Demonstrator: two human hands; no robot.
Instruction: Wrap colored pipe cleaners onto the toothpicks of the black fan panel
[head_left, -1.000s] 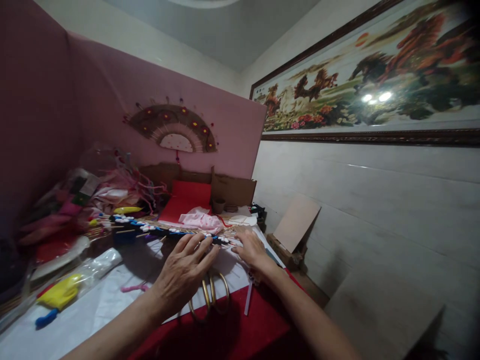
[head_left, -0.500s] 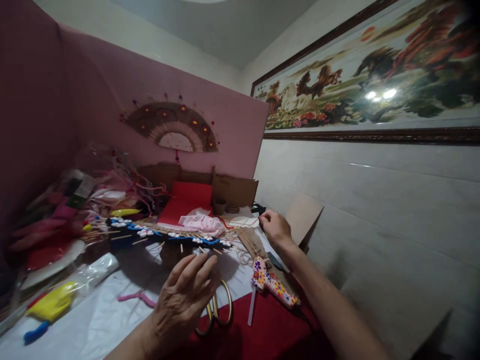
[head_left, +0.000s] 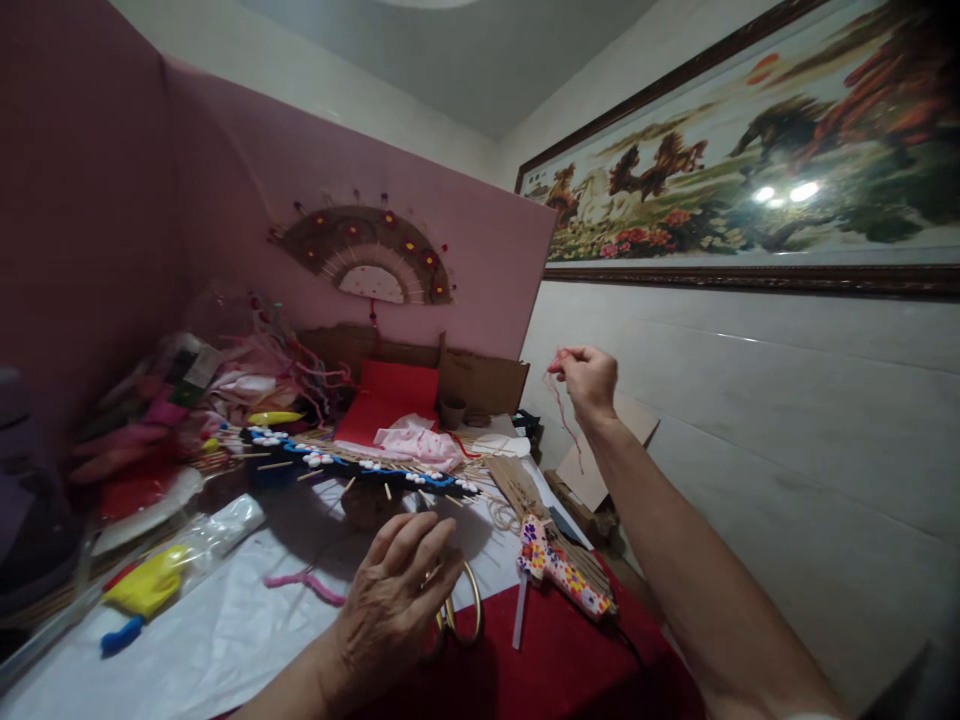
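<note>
My right hand (head_left: 589, 380) is raised in front of the tiled wall at the right, its fingers pinched on a thin red thread (head_left: 568, 425) that hangs down loose. My left hand (head_left: 405, 590) is low over the table, fingers loosely stretched and slightly bent, thumb hidden. Gold-handled scissors (head_left: 478, 615) lie under and beside it, partly covered. Just beyond the left hand is a black fan-shaped piece (head_left: 300, 468) edged with sticks, blue cord and white blossoms. A flower-patterned glue gun (head_left: 562, 572) with a clear glue stick (head_left: 519, 610) lies to the right.
A yellow clay pack (head_left: 154, 583) and a pink fuzzy stem (head_left: 304, 582) lie on the left. Red sheets (head_left: 394, 395), pink cloth (head_left: 418, 443) and cardboard (head_left: 484, 375) stand behind. A decorated fan (head_left: 367, 250) hangs on the pink board.
My right hand has risen from the table's far right side, lifting the red thread into the air. My left hand has stayed by the scissors. The view has shifted slightly.
</note>
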